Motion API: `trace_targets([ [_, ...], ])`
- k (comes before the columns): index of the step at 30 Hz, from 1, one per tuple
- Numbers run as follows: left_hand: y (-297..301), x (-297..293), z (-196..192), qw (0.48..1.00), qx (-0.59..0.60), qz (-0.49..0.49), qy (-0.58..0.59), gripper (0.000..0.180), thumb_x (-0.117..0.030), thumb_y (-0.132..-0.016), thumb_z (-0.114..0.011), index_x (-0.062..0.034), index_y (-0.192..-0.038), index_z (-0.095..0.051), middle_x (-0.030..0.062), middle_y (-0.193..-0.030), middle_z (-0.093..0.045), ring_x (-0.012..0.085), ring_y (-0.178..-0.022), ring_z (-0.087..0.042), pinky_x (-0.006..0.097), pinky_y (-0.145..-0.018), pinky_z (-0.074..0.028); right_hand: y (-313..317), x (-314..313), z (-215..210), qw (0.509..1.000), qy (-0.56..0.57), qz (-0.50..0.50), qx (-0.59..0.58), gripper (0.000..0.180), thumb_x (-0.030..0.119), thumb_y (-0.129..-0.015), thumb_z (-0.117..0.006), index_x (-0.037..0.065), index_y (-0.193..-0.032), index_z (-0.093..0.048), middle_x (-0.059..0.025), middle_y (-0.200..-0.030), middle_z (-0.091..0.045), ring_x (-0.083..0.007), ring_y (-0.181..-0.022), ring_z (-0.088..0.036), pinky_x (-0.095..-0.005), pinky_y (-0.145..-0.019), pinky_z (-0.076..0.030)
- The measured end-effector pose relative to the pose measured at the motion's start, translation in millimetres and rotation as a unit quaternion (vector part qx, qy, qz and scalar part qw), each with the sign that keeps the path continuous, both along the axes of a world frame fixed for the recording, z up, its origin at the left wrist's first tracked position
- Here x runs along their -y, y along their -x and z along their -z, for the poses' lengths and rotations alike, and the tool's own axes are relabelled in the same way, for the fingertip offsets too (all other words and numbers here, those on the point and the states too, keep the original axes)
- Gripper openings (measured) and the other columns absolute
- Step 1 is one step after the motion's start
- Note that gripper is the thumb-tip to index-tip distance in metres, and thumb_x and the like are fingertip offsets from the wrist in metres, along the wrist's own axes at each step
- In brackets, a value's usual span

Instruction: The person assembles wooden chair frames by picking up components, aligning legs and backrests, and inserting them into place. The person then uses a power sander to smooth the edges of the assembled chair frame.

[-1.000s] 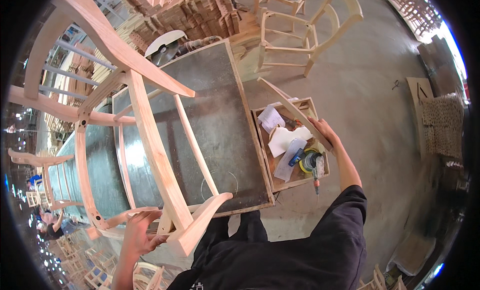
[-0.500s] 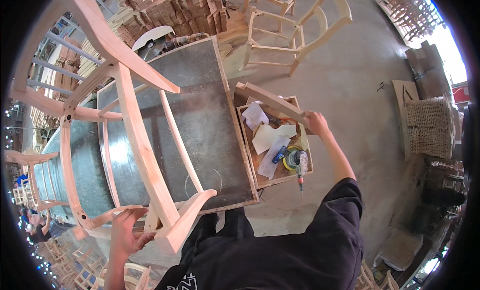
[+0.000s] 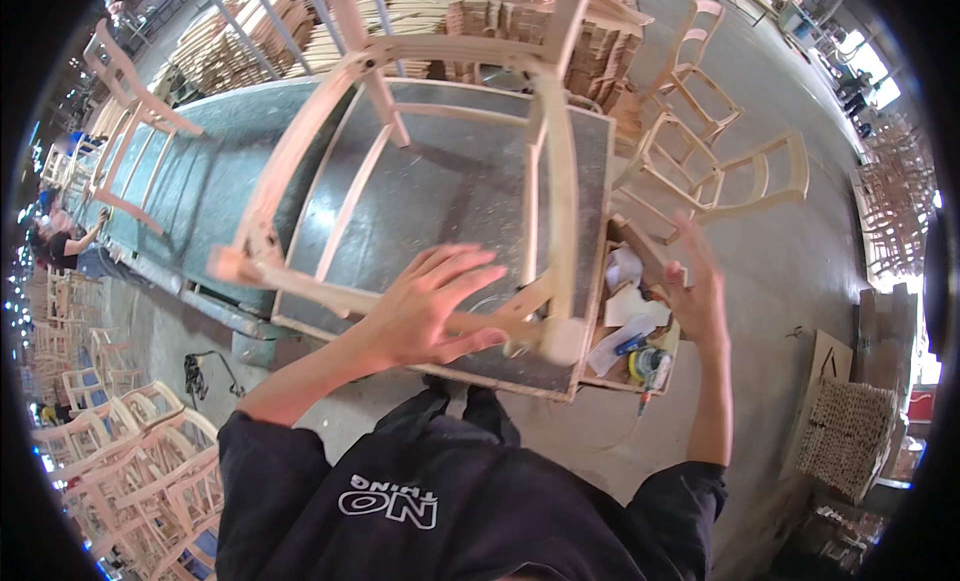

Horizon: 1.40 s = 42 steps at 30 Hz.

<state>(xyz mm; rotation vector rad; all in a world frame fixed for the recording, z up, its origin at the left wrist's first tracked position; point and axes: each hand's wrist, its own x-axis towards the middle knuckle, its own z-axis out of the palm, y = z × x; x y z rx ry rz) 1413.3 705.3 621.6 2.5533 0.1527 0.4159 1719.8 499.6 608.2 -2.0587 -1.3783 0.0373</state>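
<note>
An unfinished wooden chair frame [image 3: 564,201] stands tilted in front of me over the dark-topped workbench [image 3: 440,201]. My left hand [image 3: 435,306] is spread across its near rail, fingers apart and not wrapped round the wood; whether the palm touches cannot be made out. Off to the right, my right hand [image 3: 700,296] is raised above the open drawer, its fingers apart and slightly blurred, with nothing visible in it. In the drawer [image 3: 625,386] lie papers [image 3: 625,306] and a yellow-and-grey sander [image 3: 650,364] with a hose.
Another chair frame [image 3: 140,131] rests on the green bench [image 3: 225,161] at left. Chair frames [image 3: 690,171] stand on the floor at right. Many more frames [image 3: 150,441] crowd the lower left. Stacked wood parts [image 3: 500,41] fill the back. A person [image 3: 72,243] is at far left.
My right hand has let go of the wooden bar it held over the drawer and risen. The chair frame has turned and shifted right; my left hand has moved right from its corner, opening.
</note>
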Motion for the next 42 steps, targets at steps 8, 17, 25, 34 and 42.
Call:
trace_targets([
  [8,157,-134,-69,0.897,0.009,-0.291,-0.332,0.079,-0.074,-0.085,-0.041,-0.0255,-0.147,-0.036,0.0131,-0.159,-0.012,0.0377,-0.146,-0.003,0.064,-0.112,0.000,125,-52,-96,0.976,-0.036,-0.178,0.121,0.092,0.075,-0.082,-0.045,0.006,-0.144,-0.040,-0.0234,-0.149,-0.031,-0.0407,-0.142,-0.021,-0.0538,-0.115,-0.017],
  [17,198,-174,-12,0.945,-0.070,-0.288,-0.136,0.090,-0.080,-0.079,-0.040,-0.0269,-0.151,-0.027,0.0106,-0.161,-0.003,0.0372,-0.147,0.003,0.070,-0.107,0.001,160,-82,-45,0.967,0.188,-0.109,0.132,0.086,0.071,-0.085,-0.046,0.019,-0.150,-0.027,-0.0257,-0.154,-0.016,-0.0439,-0.144,-0.012,-0.0571,-0.114,-0.015],
  [25,152,-109,-6,0.887,0.253,-0.276,-0.270,0.081,-0.072,-0.084,-0.043,-0.0105,-0.137,-0.048,0.0202,-0.150,-0.033,0.0445,-0.142,-0.020,0.063,-0.112,-0.005,60,-120,13,0.909,0.018,0.138,-0.392,0.088,0.060,-0.083,-0.063,0.000,-0.141,-0.035,-0.0246,-0.134,-0.046,-0.0362,-0.121,-0.051,-0.0485,-0.095,-0.046],
  [34,129,-87,41,0.874,0.272,-0.127,-0.382,0.076,-0.066,-0.092,-0.030,-0.0034,-0.126,-0.056,0.0163,-0.129,-0.059,0.0410,-0.127,-0.047,0.061,-0.112,-0.015,135,-159,50,0.726,-0.180,0.135,-0.650,0.032,0.040,-0.086,-0.064,0.010,-0.078,-0.056,0.0003,-0.059,-0.050,-0.0107,-0.043,-0.049,-0.0272,-0.036,-0.039],
  [42,187,-277,37,0.885,0.136,-0.306,-0.323,0.074,-0.057,-0.088,-0.051,-0.0020,-0.137,-0.044,0.0208,-0.139,-0.048,0.0335,-0.132,-0.041,0.052,-0.109,-0.026,349,-181,78,0.743,-0.326,0.183,-0.555,0.046,0.040,-0.096,-0.056,0.001,-0.111,-0.037,-0.0056,-0.091,-0.047,-0.0126,-0.079,-0.048,-0.0306,-0.068,-0.045],
])
